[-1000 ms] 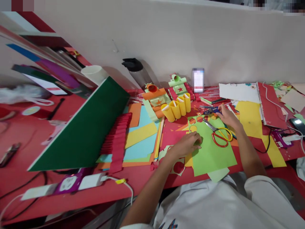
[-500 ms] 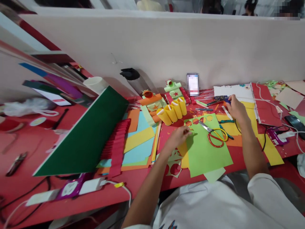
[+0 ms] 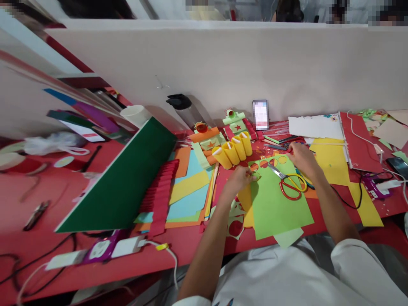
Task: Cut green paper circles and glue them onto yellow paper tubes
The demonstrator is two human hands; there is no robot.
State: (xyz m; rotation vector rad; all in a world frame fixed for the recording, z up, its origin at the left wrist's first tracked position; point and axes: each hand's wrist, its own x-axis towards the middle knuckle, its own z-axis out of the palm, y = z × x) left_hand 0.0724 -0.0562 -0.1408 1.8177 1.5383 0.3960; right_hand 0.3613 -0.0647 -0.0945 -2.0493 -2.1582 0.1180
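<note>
My left hand is closed in a pinch at a small green paper piece, by the left edge of a green paper sheet. My right hand is above the sheet's upper right corner, its fingers bent together beside some dark tools. What those fingers hold is hidden. Scissors with red and yellow handles lie partly spread on the green sheet, between my hands. Several joined yellow paper rolls stand just beyond my left hand.
Two paper figures stand behind the rolls, near a tilted bottle. A phone leans on the partition. A dark green board stands slanted at left, beside red crepe paper. A power strip lies in front.
My right hand has moved left and nearer, from the blue-handled tool by the white paper to the dark tools above the green sheet. My left hand stays by the sheet, still pinching.
</note>
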